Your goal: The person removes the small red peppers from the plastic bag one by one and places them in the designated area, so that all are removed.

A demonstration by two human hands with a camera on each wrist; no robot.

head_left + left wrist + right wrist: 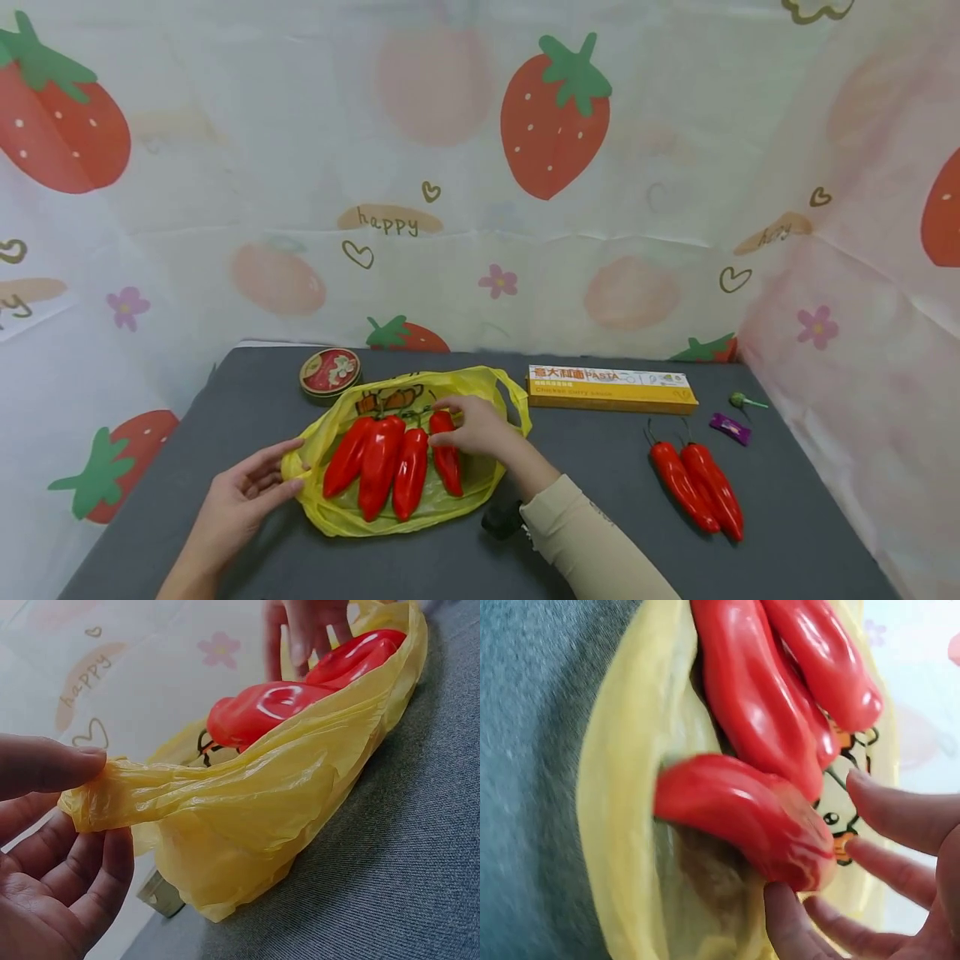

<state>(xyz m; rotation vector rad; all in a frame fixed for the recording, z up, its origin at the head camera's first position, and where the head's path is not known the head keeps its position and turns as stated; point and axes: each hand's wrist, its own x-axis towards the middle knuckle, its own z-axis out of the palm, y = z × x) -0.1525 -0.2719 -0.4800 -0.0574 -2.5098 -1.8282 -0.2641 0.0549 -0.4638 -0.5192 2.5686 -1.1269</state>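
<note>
A yellow plastic bag (337,518) lies with its mouth spread, and several shiny red peppers (381,467) are side by side inside it. At the bag's left edge my left hand (243,492) pinches a gathered strip of the plastic between thumb and fingers, as the left wrist view also shows. My right hand (476,429) is over the bag's right part, at the top end of the rightmost pepper (447,458). In the right wrist view the thumb stands apart from that pepper (742,810), while the spread fingers (784,907) are right by its end.
Behind the bag stands a round red tin (330,372). A yellow and white pasta box (611,390) lies at the back right. Farther right are two red peppers (693,487), a purple wrapped packet (730,428) and a small green item (742,400). A patterned cloth backs the table.
</note>
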